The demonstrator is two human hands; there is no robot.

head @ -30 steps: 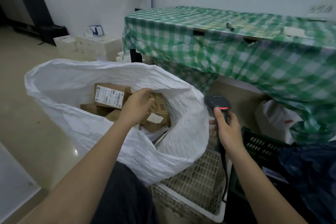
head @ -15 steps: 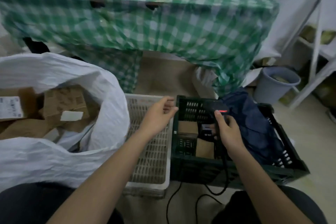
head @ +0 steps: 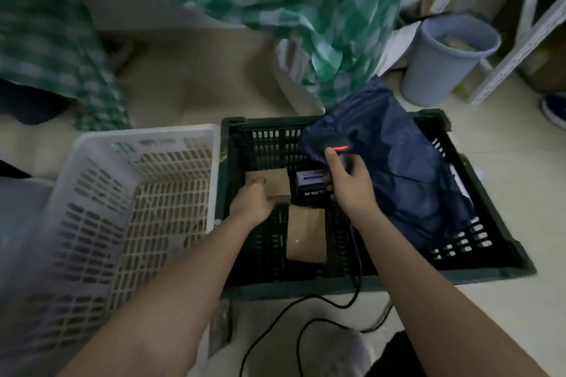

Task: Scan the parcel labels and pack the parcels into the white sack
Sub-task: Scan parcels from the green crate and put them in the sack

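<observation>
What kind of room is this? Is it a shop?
Probably a small parcel-packing room, not a shop: brown cardboard parcels sit in a black slatted plastic crate, and the right hand holds a black corded barcode scanner.

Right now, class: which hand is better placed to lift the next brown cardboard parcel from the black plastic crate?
Left. The left hand already rests on the brown cardboard parcel; the right hand grips the black handheld scanner.

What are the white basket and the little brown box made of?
The white basket looks like moulded plastic: stiff walls full of even slots. The brown box under the left hand looks like matte cardboard, plain tan with flat faces, though blur hides detail.
</observation>
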